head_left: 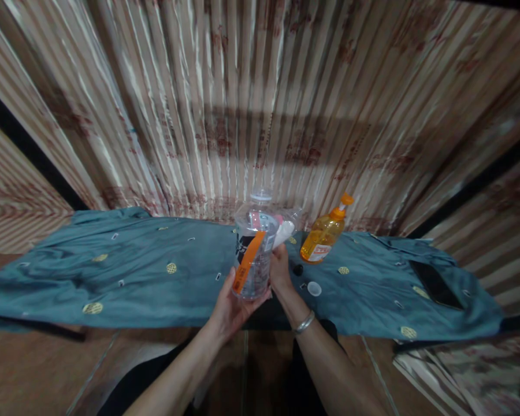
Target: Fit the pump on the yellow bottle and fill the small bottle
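Note:
My left hand (236, 306) is wrapped round the lower part of a large clear plastic bottle (252, 254), which stands nearly upright. The bottle has a black and orange label, and its mouth is uncapped. Just to its right, my right hand (279, 267) is closed on a white and pink object (283, 231). Clear plastic shows around that object, and its exact kind is hard to make out. My right fingers are partly hidden behind the bottle. Near my right wrist, a white round cap (314, 289) and a small black object (297, 269) lie on the cloth.
An orange pump bottle (323, 238) with amber liquid stands to the right of my hands. Farther right lies a dark phone (435, 284). A teal patterned cloth (143, 260) covers the narrow surface. Behind it hangs a pleated curtain (242, 104), with dark bars at both sides.

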Action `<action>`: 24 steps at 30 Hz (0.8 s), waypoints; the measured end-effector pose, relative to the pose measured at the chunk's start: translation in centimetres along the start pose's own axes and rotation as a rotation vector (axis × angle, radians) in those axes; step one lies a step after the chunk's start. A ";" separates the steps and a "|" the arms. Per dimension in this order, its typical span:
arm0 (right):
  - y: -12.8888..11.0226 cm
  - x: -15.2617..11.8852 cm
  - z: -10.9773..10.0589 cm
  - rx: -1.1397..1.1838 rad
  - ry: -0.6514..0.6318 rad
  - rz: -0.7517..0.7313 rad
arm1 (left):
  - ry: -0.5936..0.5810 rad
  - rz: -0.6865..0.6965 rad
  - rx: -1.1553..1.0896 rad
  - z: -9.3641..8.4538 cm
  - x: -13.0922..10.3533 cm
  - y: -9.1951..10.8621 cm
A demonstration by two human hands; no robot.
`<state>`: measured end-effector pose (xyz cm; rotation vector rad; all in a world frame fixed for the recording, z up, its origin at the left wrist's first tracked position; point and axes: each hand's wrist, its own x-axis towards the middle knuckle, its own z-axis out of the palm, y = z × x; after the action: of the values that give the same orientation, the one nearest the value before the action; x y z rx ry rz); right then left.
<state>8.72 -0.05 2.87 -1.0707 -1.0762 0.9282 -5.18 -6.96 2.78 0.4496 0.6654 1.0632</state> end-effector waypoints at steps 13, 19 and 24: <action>0.5 1.0 -3.5 -0.125 0.083 0.074 | 0.366 0.002 -0.217 1.3 -3.0 7.0; 0.8 0.5 -5.6 -0.082 -0.053 0.117 | 0.406 0.083 -0.252 0.2 -3.9 9.2; 1.0 0.0 -6.2 -0.068 -0.097 0.157 | 0.468 0.133 -0.234 -0.9 -4.2 9.8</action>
<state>14.63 -1.07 1.13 -1.1895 -1.1217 1.0843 -13.48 -6.53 9.52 0.0368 0.9176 1.3723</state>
